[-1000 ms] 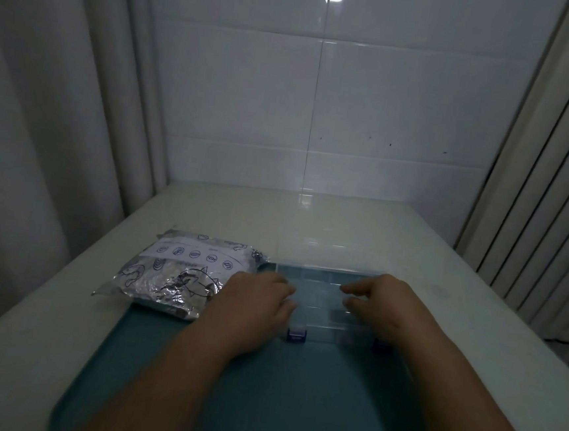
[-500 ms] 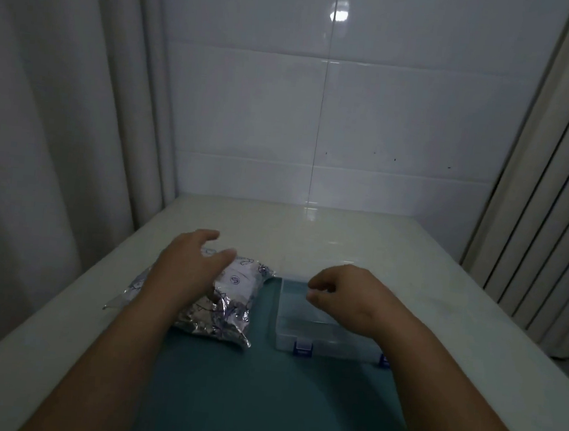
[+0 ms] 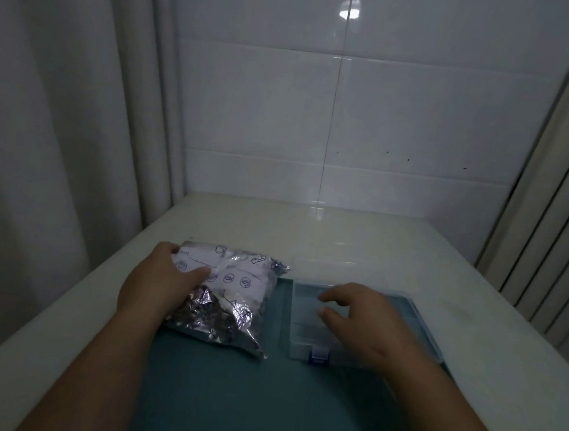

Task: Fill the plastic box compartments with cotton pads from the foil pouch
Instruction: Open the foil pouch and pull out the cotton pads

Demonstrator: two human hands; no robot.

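Plainly, the left hand lies on the 9 o'clock side of the foil pouch, thumb laid across the printed face. Whether the fingers curl under the far edge cannot be told, so I cannot say if it has a real grip or only presses down. The right hand is over the plastic box, fingers loosely bent and holding nothing; whether it touches the box is unclear.

The pouch sits at the box's 9 o'clock, just beside it, partly on the teal mat and partly on the pale worktop. The box has a blue latch on its 6 o'clock edge. The compartments that show look empty, and no cotton pads are out, so filling has not begun.

As for risks, the crinkled foil looks slick, and a one-sided hold could let the pouch slip or swing as it lifts. If it is sealed, a hard tear could burst it and scatter pads over mat and worktop. The clear box looks light and might skid or tip if nudged. Its dividers are faint in this dim light, so pads could land across two compartments.
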